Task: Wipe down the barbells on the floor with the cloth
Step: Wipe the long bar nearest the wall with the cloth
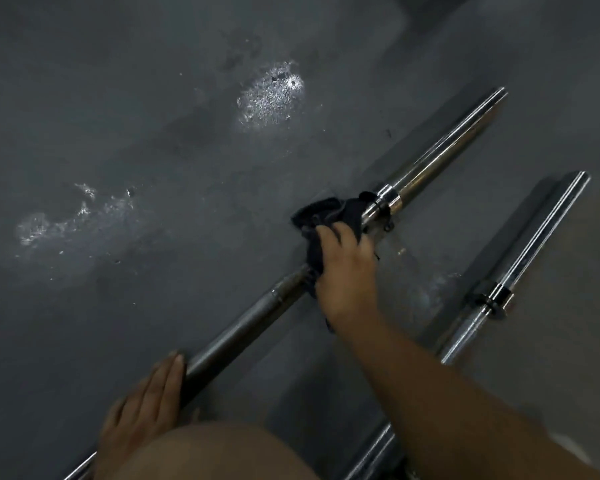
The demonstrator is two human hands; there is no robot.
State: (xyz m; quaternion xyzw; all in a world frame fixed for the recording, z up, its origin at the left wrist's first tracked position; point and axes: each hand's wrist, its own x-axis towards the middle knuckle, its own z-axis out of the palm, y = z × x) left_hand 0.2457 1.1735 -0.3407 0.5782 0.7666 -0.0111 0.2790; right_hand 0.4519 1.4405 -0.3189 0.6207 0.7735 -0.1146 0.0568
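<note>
A long steel barbell (250,323) lies diagonally on the dark floor, its chrome sleeve (440,157) pointing up and right. My right hand (347,271) grips a dark cloth (326,216) wrapped over the shaft just below the sleeve collar. My left hand (149,396) rests with straight fingers against the shaft lower down, near the bottom left. A second barbell (520,268) lies parallel to the right, partly hidden behind my right forearm.
The dark rubber floor (153,98) has shiny wet patches at upper centre (271,95) and at left (73,216). A lighter floor strip (551,81) runs along the right. My knee (215,452) fills the bottom centre.
</note>
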